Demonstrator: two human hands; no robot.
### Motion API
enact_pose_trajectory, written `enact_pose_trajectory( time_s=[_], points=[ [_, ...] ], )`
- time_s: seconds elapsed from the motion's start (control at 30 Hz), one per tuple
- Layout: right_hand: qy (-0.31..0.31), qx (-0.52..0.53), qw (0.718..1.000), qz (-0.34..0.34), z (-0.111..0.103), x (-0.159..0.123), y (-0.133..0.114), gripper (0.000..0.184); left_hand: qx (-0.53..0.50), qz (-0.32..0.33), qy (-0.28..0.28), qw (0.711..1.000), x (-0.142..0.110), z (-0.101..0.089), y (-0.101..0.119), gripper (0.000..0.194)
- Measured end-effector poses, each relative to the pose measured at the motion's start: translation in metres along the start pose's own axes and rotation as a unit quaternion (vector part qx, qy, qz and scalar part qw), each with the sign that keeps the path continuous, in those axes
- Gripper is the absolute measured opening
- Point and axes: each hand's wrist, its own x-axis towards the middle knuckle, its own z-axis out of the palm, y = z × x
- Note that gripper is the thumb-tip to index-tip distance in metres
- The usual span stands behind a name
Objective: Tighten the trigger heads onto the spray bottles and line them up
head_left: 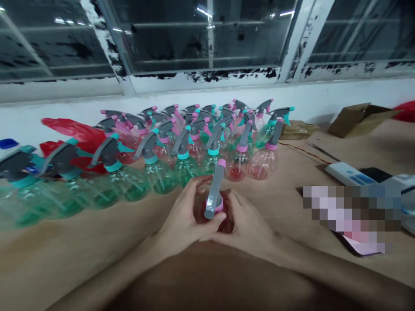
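Observation:
Between my two hands stands a red see-through spray bottle (229, 222) with a grey trigger head and pink collar, its pink nozzle pointing away from me. My left hand (184, 211) wraps round its left side, the thumb lying across the front near the collar. From the right, my right hand (246, 220) curls about the bottle body. Most of the bottle is hidden by my fingers. Just beyond it a row of similar bottles begins, among them a green spray bottle (212, 164) and a red spray bottle (238, 169).
Several green and pink spray bottles crowd the table (97, 250) toward the window wall. Red plastic bags (78, 131) lie behind them at left. To the right are an open cardboard box (352, 121), tweezers (322, 152), a white device (352, 175) and a partly blurred flat pink object (363, 248).

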Motion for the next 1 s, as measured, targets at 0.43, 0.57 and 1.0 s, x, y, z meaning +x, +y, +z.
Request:
enact_pose_trajectory(
  time_s=[0.43, 0.57, 1.0],
  points=[
    [-0.022, -0.053, 0.997, -0.043, 0.043, 0.002, -0.030, 0.070, -0.089, 0.027, -0.029, 0.995, -0.004, -0.023, 0.005, 0.052],
    [-0.037, -0.019, 0.998, -0.055, 0.048, -0.002, -0.023, 0.072, -0.100, 0.051, 0.001, 0.994, -0.006, -0.022, -0.001, 0.047],
    [-0.147, -0.118, 0.975, -0.117, 0.020, -0.020, 0.069, 0.074, -0.045, 0.076, 0.026, 0.996, -0.005, -0.025, 0.004, 0.043]
  ],
)
